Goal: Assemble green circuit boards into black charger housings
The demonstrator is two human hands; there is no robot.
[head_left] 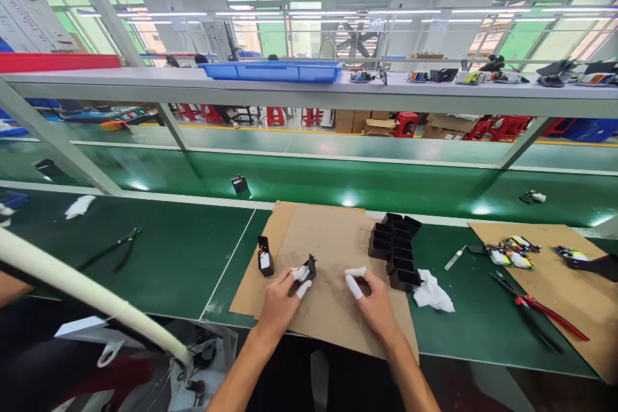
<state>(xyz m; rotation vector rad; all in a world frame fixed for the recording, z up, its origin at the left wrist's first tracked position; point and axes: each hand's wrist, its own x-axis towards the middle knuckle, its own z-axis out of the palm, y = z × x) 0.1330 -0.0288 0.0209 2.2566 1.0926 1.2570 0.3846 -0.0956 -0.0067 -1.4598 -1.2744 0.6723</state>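
Note:
My left hand [281, 299], with white finger cots on its fingertips, is closed on a small black plastic part [310, 266] above the cardboard sheet [333, 238]. What the part contains is too small to make out. To the right, my right hand [371, 301] hovers over the cardboard with finger and thumb apart and nothing between them; it wears finger cots too. A black box with its lid up [264, 257] stands left of my left hand, something white inside it. Several open black boxes [393, 248] are grouped in rows beyond my right hand.
A crumpled white cloth [433, 291] lies beside the boxes. Farther right are a small white-handled blade [454, 258], red-handled pliers [535, 309] and circuit boards [514, 251] on another cardboard. Black pliers [116, 248] lie left. A shelf with a blue tray [273, 72] spans the back.

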